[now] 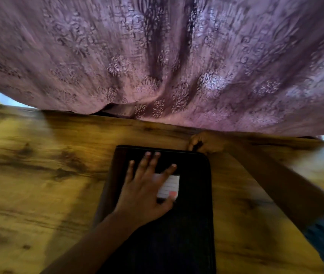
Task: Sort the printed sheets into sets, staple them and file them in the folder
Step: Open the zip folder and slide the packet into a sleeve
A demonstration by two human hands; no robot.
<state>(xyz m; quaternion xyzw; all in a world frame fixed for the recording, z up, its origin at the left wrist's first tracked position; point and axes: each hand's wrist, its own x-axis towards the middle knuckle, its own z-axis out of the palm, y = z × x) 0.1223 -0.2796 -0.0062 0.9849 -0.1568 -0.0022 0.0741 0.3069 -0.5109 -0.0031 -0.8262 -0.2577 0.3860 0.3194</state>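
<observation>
A black zip folder (192,224) lies closed on the wooden table (38,175), its long side running away from me. A small white label (170,185) with lines and a red patch sits on its cover. My left hand (145,192) lies flat on the cover with fingers spread, partly over the label. My right hand (206,144) is at the folder's far right corner, fingers curled and pinching something small and dark there, apparently the zip pull. No printed sheets or stapler are in view.
A mauve patterned curtain (157,56) hangs along the table's far edge and fills the upper half of the view. Bare wood lies to the left and right of the folder. The picture is blurred by motion.
</observation>
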